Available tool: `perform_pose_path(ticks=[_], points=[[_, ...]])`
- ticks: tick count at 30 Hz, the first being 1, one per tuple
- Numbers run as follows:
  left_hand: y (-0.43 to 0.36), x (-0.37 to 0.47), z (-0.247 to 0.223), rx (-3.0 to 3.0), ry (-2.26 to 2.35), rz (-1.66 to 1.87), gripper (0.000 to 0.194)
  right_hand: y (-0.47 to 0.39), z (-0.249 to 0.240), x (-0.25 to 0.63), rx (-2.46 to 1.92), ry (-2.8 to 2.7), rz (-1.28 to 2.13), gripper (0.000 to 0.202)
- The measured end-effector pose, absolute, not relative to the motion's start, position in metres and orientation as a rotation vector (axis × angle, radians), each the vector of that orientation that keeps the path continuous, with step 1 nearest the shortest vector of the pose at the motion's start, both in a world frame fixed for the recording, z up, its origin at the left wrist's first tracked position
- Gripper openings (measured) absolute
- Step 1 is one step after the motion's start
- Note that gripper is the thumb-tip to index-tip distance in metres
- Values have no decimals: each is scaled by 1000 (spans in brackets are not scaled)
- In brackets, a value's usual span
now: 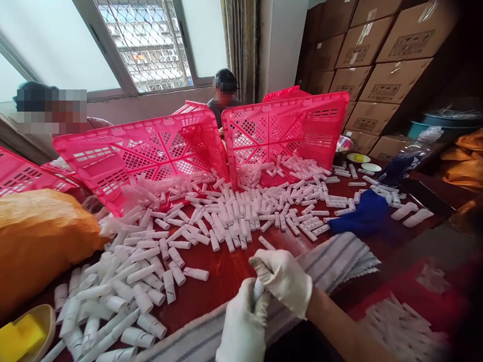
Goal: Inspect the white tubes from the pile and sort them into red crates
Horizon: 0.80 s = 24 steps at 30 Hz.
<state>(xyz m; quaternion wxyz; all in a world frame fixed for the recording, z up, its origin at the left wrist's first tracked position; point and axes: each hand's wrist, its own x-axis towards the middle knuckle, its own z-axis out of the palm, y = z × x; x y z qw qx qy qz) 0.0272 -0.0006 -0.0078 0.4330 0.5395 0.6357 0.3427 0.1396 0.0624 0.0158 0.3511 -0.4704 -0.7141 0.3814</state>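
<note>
In white gloves, my two hands meet above the striped towel point(332, 266) at the table's front edge. My left hand point(241, 322) is closed around a small white tube point(258, 289), and only a short stretch of it shows between the fingers. My right hand point(285, 279) touches the left at the tube, its fingers pinched together; what they grip is hidden. Beyond my hands lies a wide heap of white tubes point(234, 216), many with a dark mark. More loose tubes point(139, 291) are piled to the left.
Pink baskets point(169, 158) lie tipped on their sides, tubes spilling out. An orange sack point(41, 241) and a yellow sponge point(22, 337) in a bowl are at left. A blue cloth point(362, 213) and bottle point(407, 156) stand right. Two people sit opposite; cartons point(381, 83) rise behind.
</note>
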Motion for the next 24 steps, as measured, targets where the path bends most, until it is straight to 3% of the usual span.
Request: perform_pose_path(ticks=[5, 8, 11, 18, 20, 24], points=[[2, 22, -8, 1409, 1617, 900, 15, 55, 9, 150, -1100, -1500, 1375, 41], [3, 20, -5, 1489, 1614, 933, 15, 53, 1, 154, -1096, -1247, 1311, 38], [4, 19, -4, 1604, 1652, 896, 16, 53, -1, 153, -1083, -1308, 1286, 28], [5, 14, -16, 1701, 1786, 1024, 25, 61, 3, 152, -1131, -1384, 1441, 29], [6, 9, -9, 1477, 1583, 996, 25, 62, 5, 157, -1022, -1417, 1434, 27], [8, 6, 11, 850, 829, 780, 43, 56, 17, 166, -803, -1562, 1464, 28]])
